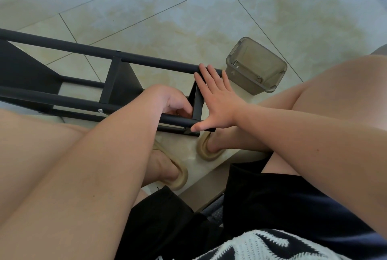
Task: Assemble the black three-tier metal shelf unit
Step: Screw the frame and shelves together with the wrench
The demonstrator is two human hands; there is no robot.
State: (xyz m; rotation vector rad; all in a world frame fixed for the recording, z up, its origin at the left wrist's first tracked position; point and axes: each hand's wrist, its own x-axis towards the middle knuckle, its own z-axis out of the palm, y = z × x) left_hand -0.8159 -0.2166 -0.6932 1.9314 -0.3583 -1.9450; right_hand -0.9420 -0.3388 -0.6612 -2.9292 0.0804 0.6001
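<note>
From my remote feed, the black shelf unit (117, 84) lies on its side on the glossy beige-veined tile floor (188, 19), right in front of the seated person's knees. It has a matte black metal frame: round tubes run lengthwise and flat sheet panels sit crosswise between them. One silver screw head (100, 110) shows on the near tube. The right hand (217, 100) is spread flat, fingers straight and fanned, with the palm against the end panel. Its fingertips reach the upper tube (146, 61), its thumb lies on the lower tube (178, 120), and it grips nothing. The left hand (169, 100) reaches into the frame just beside that end panel, wrist bent down and fingers curled in close above the lower tube. I cannot tell if it holds anything; the inside of the fist is hidden. Both forearms are bare and angle in from the lower edge. A smoky translucent plastic box (257, 67), rounded-rectangular, stands on the floor just past the frame's end, with small metal bits inside. Soft tan slippers (204, 151) are on the feet below the frame, and there are black shorts and a black-white knit at bottom
</note>
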